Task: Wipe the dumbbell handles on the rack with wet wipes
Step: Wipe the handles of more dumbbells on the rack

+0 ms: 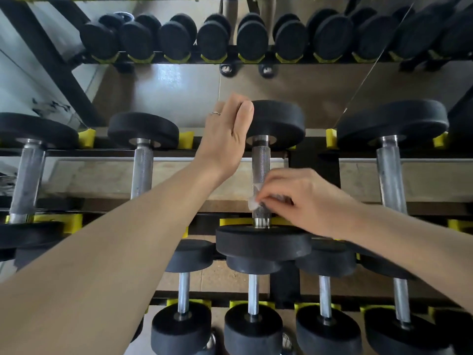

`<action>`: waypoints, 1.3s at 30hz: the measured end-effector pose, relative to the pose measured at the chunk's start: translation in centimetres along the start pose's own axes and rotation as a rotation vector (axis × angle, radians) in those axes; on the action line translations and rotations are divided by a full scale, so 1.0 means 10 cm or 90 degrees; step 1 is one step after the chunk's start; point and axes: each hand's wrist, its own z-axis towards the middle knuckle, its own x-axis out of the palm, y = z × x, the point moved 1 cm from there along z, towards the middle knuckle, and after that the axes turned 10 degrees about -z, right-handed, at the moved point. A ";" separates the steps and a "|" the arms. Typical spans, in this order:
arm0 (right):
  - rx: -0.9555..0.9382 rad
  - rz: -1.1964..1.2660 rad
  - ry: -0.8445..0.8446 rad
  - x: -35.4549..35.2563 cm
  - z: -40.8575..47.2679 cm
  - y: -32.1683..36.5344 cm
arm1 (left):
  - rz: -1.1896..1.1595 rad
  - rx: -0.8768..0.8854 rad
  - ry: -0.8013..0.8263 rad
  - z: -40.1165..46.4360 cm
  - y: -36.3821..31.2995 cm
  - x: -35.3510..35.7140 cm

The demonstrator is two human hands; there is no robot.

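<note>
A black dumbbell with a knurled steel handle point(260, 165) lies on the middle tier of the rack point(163, 152), its far head point(279, 121) toward the mirror and its near head point(263, 243) toward me. My left hand point(226, 135) grips the left edge of the far head, thumb on its rim. My right hand point(304, 198) pinches a small white wet wipe point(254, 202) against the lower part of the handle.
More black dumbbells sit left point(142, 160) and right point(390, 160) on the same tier in yellow cradles point(86, 138). A lower tier holds several smaller dumbbells point(253, 298). A mirror point(179, 83) behind reflects the rack.
</note>
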 end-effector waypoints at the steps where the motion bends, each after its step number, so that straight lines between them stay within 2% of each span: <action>1: 0.006 -0.002 -0.035 -0.06 0.08 -0.04 | -0.002 0.006 -0.009 0.00 0.01 0.01; 3: 0.033 -0.018 -0.174 -0.15 0.25 -0.12 | -0.021 0.016 -0.025 0.00 0.03 0.01; 5: 0.060 -0.021 -0.222 -0.11 0.30 -0.14 | -0.036 0.004 -0.024 0.01 0.05 0.02; 11: 0.039 0.043 0.009 0.05 -0.03 -0.05 | -0.020 -0.011 -0.013 0.00 0.06 0.03; 12: 0.035 0.034 0.001 0.02 0.02 -0.07 | -0.018 -0.005 -0.017 0.00 0.05 0.04; 15: 0.078 0.011 -0.160 -0.03 0.21 -0.16 | -0.030 -0.015 -0.036 0.00 0.05 0.04; 16: 0.092 0.008 -0.183 0.00 0.23 -0.16 | -0.029 -0.020 -0.038 0.00 0.05 0.04; 18: 0.090 0.016 -0.152 0.08 0.14 -0.13 | -0.022 -0.021 -0.026 0.00 0.06 0.04; 22: 0.039 0.022 0.014 0.02 0.04 -0.09 | -0.009 -0.012 -0.027 -0.02 0.06 0.05; 23: 0.039 0.014 -0.001 -0.02 0.11 -0.11 | -0.009 -0.008 -0.031 -0.02 0.06 0.05; 26: 0.111 0.009 -0.159 -0.07 0.30 -0.17 | -0.020 -0.021 -0.035 -0.02 0.06 0.05; 27: 0.123 0.014 -0.169 -0.04 0.30 -0.16 | -0.020 -0.026 -0.034 -0.02 0.07 0.06; 32: 0.073 0.055 0.015 0.04 -0.02 -0.04 | -0.002 -0.011 -0.036 -0.01 0.10 0.07; 33: 0.066 0.052 0.011 0.01 0.01 -0.06 | -0.004 -0.003 -0.041 -0.01 0.11 0.07; 37: 0.135 0.038 -0.176 -0.01 0.23 -0.16 | -0.010 -0.021 -0.049 -0.02 0.08 0.07; 39: 0.125 0.046 -0.155 0.13 0.11 -0.10 | -0.013 -0.019 -0.045 -0.03 0.08 0.08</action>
